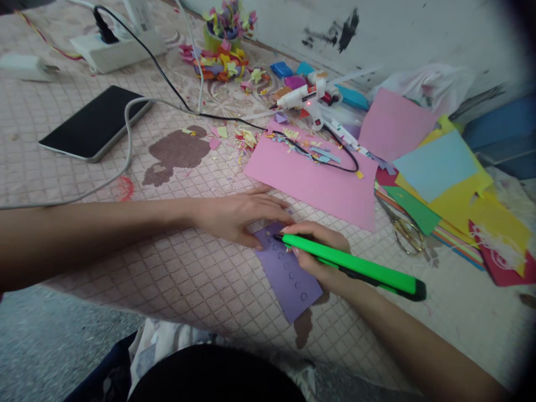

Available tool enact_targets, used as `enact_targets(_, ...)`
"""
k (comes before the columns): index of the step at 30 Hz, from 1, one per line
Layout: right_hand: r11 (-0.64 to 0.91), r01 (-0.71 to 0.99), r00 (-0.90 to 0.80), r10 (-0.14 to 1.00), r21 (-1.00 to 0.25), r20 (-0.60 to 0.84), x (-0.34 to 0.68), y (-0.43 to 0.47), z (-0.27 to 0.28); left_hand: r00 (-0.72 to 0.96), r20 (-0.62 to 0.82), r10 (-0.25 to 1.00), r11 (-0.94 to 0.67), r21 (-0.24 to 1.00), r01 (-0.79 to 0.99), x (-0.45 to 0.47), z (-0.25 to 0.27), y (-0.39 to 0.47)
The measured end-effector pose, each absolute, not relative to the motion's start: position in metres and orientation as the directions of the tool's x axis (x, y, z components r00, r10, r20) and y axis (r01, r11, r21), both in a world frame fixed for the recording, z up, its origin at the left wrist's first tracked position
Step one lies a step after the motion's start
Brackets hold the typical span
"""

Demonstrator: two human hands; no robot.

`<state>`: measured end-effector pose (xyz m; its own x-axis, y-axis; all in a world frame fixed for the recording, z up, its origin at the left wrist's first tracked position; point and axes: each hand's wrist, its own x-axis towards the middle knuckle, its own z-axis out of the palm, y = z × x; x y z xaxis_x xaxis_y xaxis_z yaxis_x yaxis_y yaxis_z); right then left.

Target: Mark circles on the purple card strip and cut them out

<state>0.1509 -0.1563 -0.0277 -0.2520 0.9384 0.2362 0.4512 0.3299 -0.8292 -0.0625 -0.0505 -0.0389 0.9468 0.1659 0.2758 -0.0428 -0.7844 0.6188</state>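
A strip of purple paper lies on the patterned tablecloth, with a row of small circles marked along it. My right hand grips a green utility knife with a black end. The knife's dark tip meets the paper near its far end, close to a small pale spot that may be a hole. Resting flat with fingers spread, my left hand holds down the upper left edge of the strip; nothing is grasped in it.
Beyond my hands lies pink paper with paper scraps and a black cord. A white glue gun stands behind it. Scissors and stacked coloured paper are at right. A tablet-like black device and power strip sit at left.
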Motion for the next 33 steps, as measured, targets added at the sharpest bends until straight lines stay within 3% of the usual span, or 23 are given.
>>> enact_targets(33, 0.326, 0.449, -0.256, 0.939, -0.832, 0.229, 0.1535, -0.1586, -0.0298, 0.946, 0.275, 0.171, -0.784, 0.619, -0.038, -0.0628, -0.0383, -0.051)
